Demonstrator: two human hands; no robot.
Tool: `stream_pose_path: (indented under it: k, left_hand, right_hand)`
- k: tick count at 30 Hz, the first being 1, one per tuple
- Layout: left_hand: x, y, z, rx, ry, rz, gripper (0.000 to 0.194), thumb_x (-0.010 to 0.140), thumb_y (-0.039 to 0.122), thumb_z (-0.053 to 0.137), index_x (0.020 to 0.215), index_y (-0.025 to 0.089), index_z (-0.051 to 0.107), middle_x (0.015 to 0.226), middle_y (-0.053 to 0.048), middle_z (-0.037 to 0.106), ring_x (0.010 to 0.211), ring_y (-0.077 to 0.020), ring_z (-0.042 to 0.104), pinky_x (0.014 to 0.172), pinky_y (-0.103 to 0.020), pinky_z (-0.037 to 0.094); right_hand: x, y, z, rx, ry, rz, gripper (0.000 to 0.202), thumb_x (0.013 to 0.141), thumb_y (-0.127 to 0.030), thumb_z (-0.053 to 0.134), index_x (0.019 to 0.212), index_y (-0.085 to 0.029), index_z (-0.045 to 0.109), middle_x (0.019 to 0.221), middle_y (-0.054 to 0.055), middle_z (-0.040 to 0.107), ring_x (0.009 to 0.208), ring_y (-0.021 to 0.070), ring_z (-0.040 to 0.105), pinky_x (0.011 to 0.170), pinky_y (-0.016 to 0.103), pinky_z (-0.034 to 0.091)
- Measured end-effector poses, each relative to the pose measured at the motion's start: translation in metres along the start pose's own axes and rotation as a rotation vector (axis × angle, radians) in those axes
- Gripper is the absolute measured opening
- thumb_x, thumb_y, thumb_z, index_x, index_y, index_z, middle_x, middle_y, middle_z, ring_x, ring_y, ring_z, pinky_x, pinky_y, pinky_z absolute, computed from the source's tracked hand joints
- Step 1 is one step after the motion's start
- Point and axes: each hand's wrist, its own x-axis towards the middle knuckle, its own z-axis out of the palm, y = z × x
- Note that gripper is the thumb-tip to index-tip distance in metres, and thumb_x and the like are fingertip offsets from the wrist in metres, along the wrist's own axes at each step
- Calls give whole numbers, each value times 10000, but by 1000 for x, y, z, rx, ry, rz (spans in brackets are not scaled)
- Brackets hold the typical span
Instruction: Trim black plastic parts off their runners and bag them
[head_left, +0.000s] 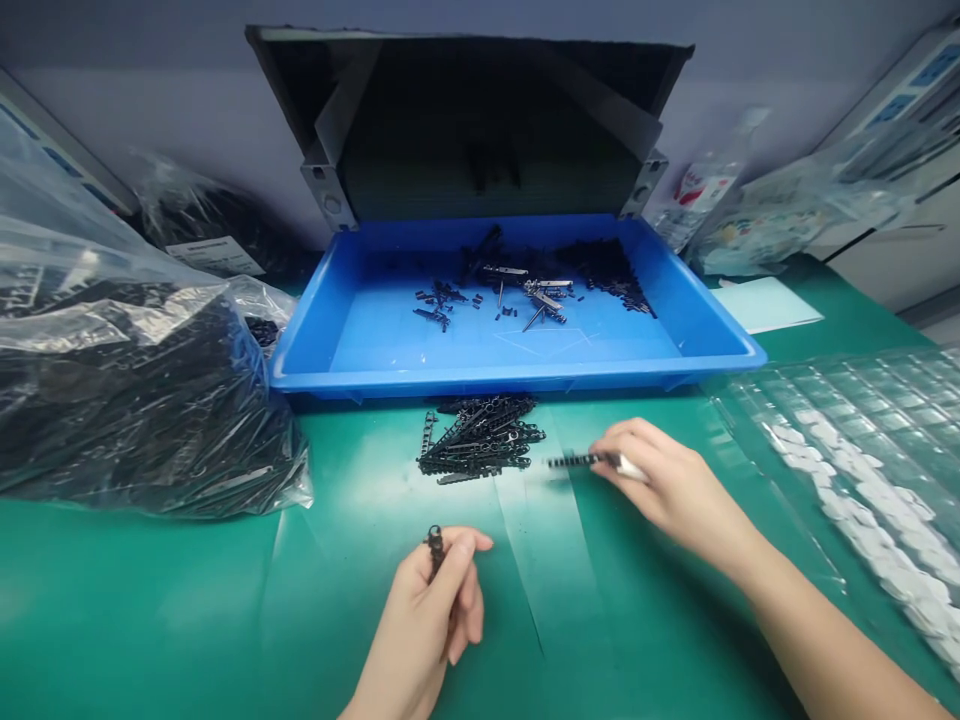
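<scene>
My left hand (431,610), low in the middle of the head view, is closed around a black plastic strip (434,545) with a ring-shaped end sticking up; its rest is hidden by the fingers. Between the thumb and fingers of my right hand (664,485) is a black ladder-like strip (571,461), held level and pointing left. A white piece (631,469) shows at its near end, in the same grip; whether the two are joined I cannot tell. Just left of that strip's tip lies a heap of black plastic strips (484,440) on the green mat.
Behind the heap stands a blue tray (517,380) with loose black parts and several metal-looking pieces. A clear bag of black parts (142,400) bulges at left. Clear plastic trays (750,400) with rows of white pieces (862,500) lie at right. A bottle (705,185) stands behind.
</scene>
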Motion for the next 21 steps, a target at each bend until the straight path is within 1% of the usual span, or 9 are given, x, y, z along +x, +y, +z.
stream_pose_path:
  k: [1, 3, 4, 6, 8, 11, 13, 17, 21]
  left_hand:
    - [2, 0, 0, -24, -35, -22, 369, 786, 512, 518, 799, 144, 543, 464, 46, 506, 306, -21, 299, 324, -160, 178]
    - [4, -2, 1, -69, -124, -56, 432, 743, 548, 550, 867, 135, 573, 647, -16, 609, 315, -24, 416, 286, -156, 140]
    - [5, -3, 1, -80, -182, -70, 459, 719, 556, 573, 899, 134, 580, 714, -37, 625, 334, -35, 467, 274, -155, 123]
    - [4, -6, 1, -76, -292, -97, 458, 691, 530, 620, 917, 134, 583, 730, -45, 629, 349, -49, 502, 267, -152, 115]
    - [2, -6, 1, -59, -304, -84, 371, 702, 461, 643, 866, 135, 579, 649, -9, 607, 306, -18, 429, 281, -149, 138]
    - [-1, -5, 0, -42, -152, -2, 262, 743, 388, 620, 821, 145, 560, 591, 36, 559, 285, 12, 311, 303, -152, 160]
    - [-2, -4, -2, -20, -108, 16, 247, 760, 385, 595, 805, 147, 550, 556, 46, 536, 274, 9, 269, 293, -154, 153]
    - [-4, -3, -4, -22, -137, 12, 270, 778, 422, 559, 741, 161, 499, 447, 76, 484, 224, 4, 233, 255, -144, 148]
    - [-3, -5, -2, -40, -119, 32, 265, 767, 408, 579, 780, 174, 456, 494, 65, 539, 216, 11, 252, 249, -132, 152]
  right_hand:
    - [-4, -6, -2, 83, -29, -109, 168, 850, -146, 401, 906, -204, 549, 926, 58, 584, 735, 151, 600, 623, 247, 465]
    - [-10, -23, -3, 155, -146, -273, 317, 780, -30, 337, 907, -216, 561, 916, 44, 595, 678, 127, 596, 568, 222, 451]
    - [-11, -31, -1, 150, -208, -326, 374, 741, 4, 322, 904, -223, 569, 906, 33, 599, 648, 118, 592, 534, 209, 435]
    - [-12, -46, 7, 134, -266, -385, 427, 706, 25, 319, 914, -239, 583, 890, 13, 601, 598, 106, 577, 480, 194, 400]
    - [-11, -55, 18, 174, -245, -360, 412, 743, -1, 339, 971, -250, 575, 914, 13, 598, 597, 109, 573, 478, 201, 403]
    - [-12, -60, 31, 312, -118, -158, 265, 857, -148, 392, 1079, -224, 517, 999, 52, 587, 711, 148, 599, 572, 249, 473]
    - [-15, -61, 36, 394, -102, -51, 251, 903, -244, 384, 1129, -214, 488, 1033, 65, 586, 796, 168, 605, 651, 280, 497]
    - [-23, -67, 37, 460, -223, -50, 322, 936, -240, 310, 1225, -248, 452, 1027, 40, 603, 836, 162, 604, 680, 279, 504]
    - [-27, -73, 40, 390, -208, -92, 339, 929, -223, 320, 1236, -235, 463, 1014, 46, 624, 852, 179, 603, 649, 284, 504]
